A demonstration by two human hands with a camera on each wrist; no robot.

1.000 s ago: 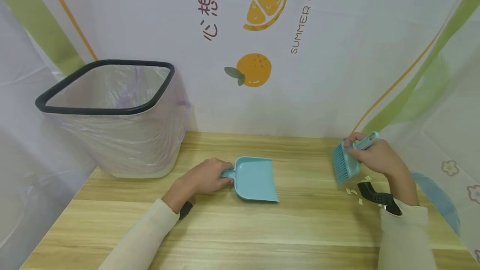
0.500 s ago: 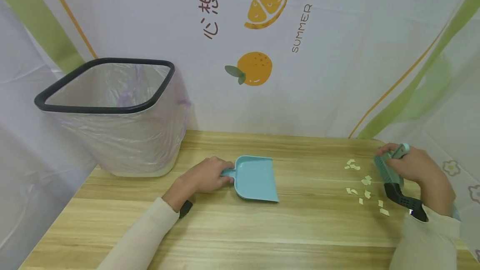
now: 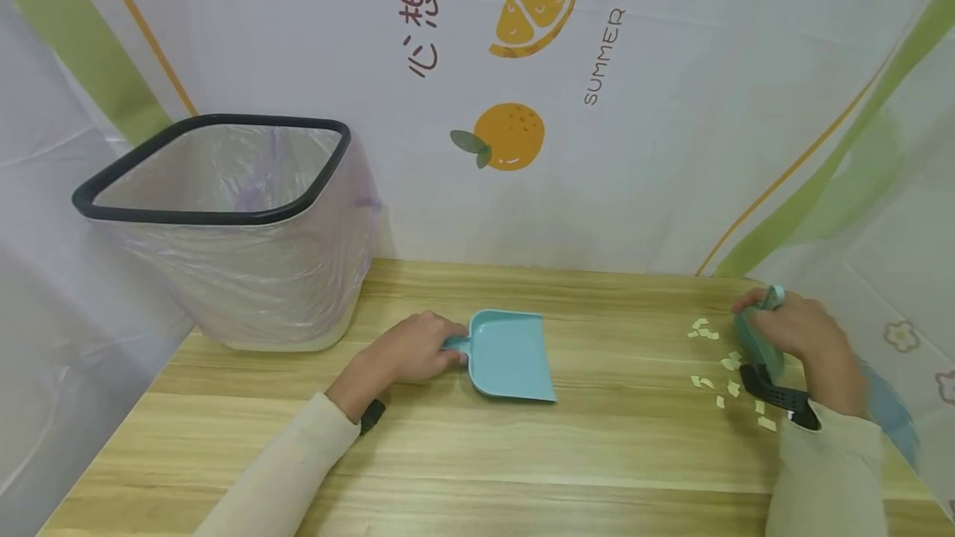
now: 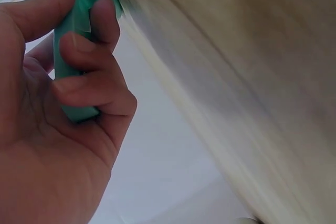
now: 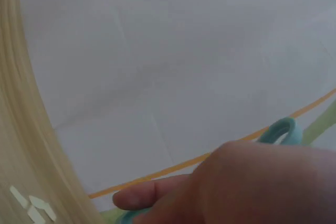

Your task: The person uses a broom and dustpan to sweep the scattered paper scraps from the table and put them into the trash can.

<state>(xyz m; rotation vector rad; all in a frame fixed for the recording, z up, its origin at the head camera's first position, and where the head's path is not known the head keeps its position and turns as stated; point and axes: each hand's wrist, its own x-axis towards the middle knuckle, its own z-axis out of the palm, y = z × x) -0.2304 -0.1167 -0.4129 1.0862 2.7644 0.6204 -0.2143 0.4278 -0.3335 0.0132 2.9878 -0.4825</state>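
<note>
We see a white cloth hanging behind both hands as a backdrop, and beneath them a wooden table that gives a flat surface to work on. Beyond the left hand and farther out on its side stands a bin, its mouth upward and its thin liner folded over the outside, probably to keep the walls clean.

Just inward of that hand lies the dustpan, its lip facing the right hand. The left wrist view shows our fingers curled round the pan's handle with the thumb along it, a hold we judge meant to keep the pan steady.

Our right hand is closed about the brush, whose ring end pokes up above the thumb side. We take it that gripping near the head gives control; the bristles are too blurred to read.

Smallest, the pale scraps lie scattered just inward of the right hand, between brush and pan, outside the pan's lip.
</note>
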